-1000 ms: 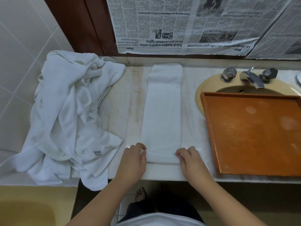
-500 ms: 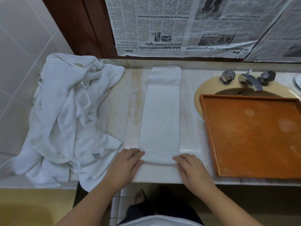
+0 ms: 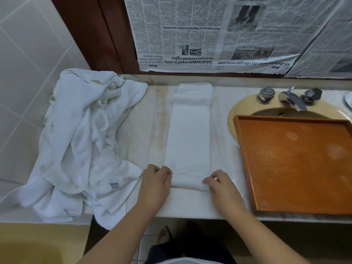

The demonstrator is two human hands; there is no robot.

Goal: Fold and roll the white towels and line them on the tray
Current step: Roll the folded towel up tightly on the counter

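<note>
A white towel (image 3: 189, 134) lies folded into a long narrow strip on the marble counter, running away from me. Its near end is turned over into a small roll. My left hand (image 3: 156, 180) grips the roll's left end with curled fingers. My right hand (image 3: 219, 182) pinches the roll's right end. A heap of unfolded white towels (image 3: 82, 141) lies on the counter's left side and hangs over the front edge. An orange wooden tray (image 3: 297, 164) with nothing on it sits to the right, partly over the sink.
A beige sink (image 3: 245, 109) with a metal tap (image 3: 293, 99) and two knobs sits behind the tray. Newspaper sheets (image 3: 228, 35) cover the wall behind the counter. White tiles line the left wall. My bare foot shows on the floor below the counter edge.
Both hands curled in and turned the towel's near end over, starting a small roll that has moved slightly away from me.
</note>
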